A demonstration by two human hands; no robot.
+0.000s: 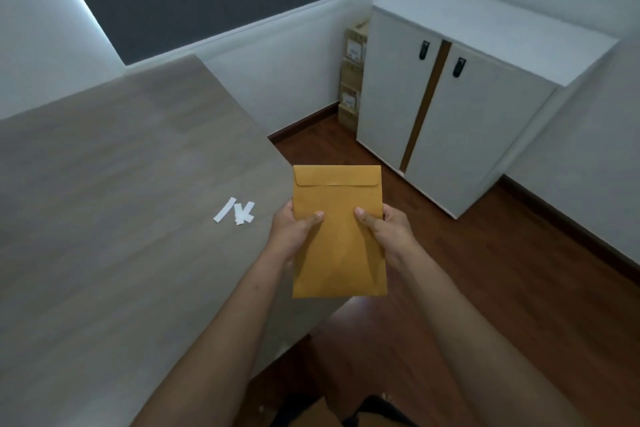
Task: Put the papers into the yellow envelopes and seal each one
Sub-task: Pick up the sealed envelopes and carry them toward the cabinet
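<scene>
A yellow envelope (337, 191) is held upright in front of me, over the right edge of the grey table (104, 218). Its flap lies folded down flat at the top. My left hand (294, 229) grips its left edge, thumb pressed on the front. My right hand (384, 227) grips the right edge in the same way. Both hands hold it about halfway down its length. No loose papers are in view.
Several white paper strips (235, 211) lie on the table just left of my left hand. A white two-door cabinet (467, 107) stands on the wooden floor at the right, with stacked cardboard boxes (353, 76) beside it. More yellowish material (311, 416) shows at the bottom edge.
</scene>
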